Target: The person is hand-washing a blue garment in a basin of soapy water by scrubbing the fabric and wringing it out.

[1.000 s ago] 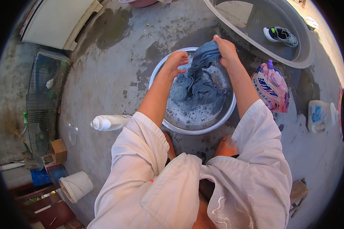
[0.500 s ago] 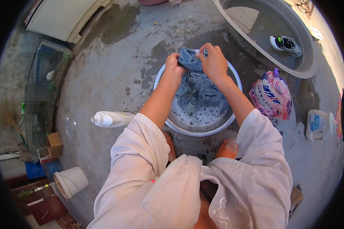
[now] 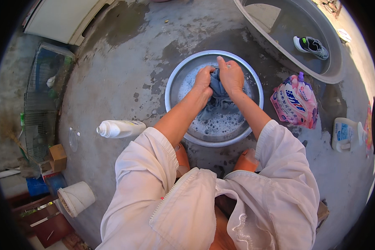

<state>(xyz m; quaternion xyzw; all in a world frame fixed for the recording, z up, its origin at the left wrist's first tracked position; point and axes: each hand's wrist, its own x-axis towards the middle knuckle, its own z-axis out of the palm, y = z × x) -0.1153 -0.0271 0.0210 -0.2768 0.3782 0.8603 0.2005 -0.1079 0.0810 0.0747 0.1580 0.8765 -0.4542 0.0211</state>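
A wet blue-grey cloth garment (image 3: pixel 216 106) hangs from both fists into a round metal basin (image 3: pixel 171 83) of soapy, foamy water. My left hand (image 3: pixel 204 80) is closed around the cloth on one side. Close beside it, my right hand (image 3: pixel 231 76) also grips the cloth, its thumb pointing up and away from me. The two fists are nearly together over the basin, with a bunch of fabric between them. The lower part of the garment lies in the suds; its exact kind cannot be made out.
Left of the basin lies a white bottle (image 3: pixel 121 128). To the right are a pink detergent pouch (image 3: pixel 295 101) and a white jug (image 3: pixel 346 135). A large grey tub (image 3: pixel 335 73) at the far right holds water and a sneaker (image 3: pixel 311 47). A white bucket (image 3: pixel 77 198) and wire cage (image 3: pixel 41 100) are leftward.
Both hands have come down and nearer to me, and closer together. The cloth, earlier spread between them above the basin's far rim, is now bunched in both fists.
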